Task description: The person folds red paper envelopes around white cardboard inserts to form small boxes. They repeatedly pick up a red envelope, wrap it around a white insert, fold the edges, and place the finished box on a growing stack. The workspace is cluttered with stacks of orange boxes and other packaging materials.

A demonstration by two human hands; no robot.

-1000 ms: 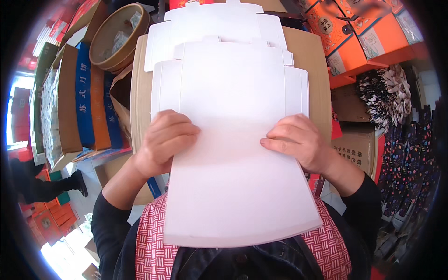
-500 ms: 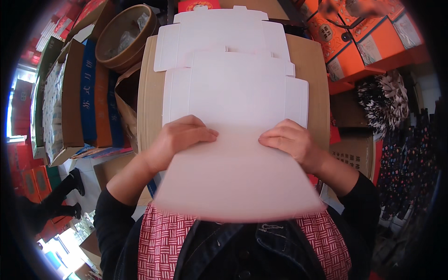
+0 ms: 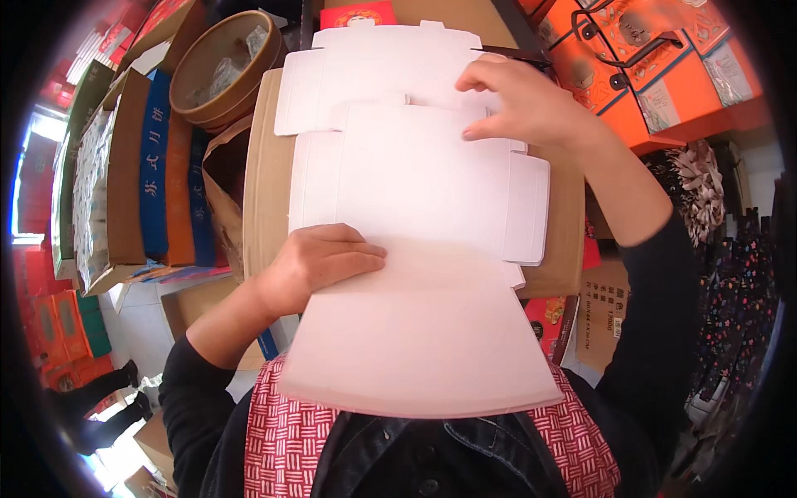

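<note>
A flat white cardboard box blank [image 3: 415,183], with side flaps and creases, lies in front of me over another white blank [image 3: 365,66]. Its near panel [image 3: 423,349] bends up toward my chest along a crease. At the left end of that crease is my left hand [image 3: 320,264], fingers together and closed on the card. My right hand [image 3: 531,104] hovers over the far right part of the blanks, open, with thumb and fingers apart and nothing between them. It hides the right flap of the far blank.
Under the blanks is a brown carton [image 3: 564,191]. A round tan bowl [image 3: 187,91] with clear plastic inside stands far left, by open cartons [image 3: 124,183]. Orange gift boxes [image 3: 647,91] sit far right. A person's dark legs [image 3: 100,407] show lower left.
My right hand has left the crease and moved up and away over the far right of the blanks, opening. My left hand stays on the crease; the near panel's edge has dipped slightly.
</note>
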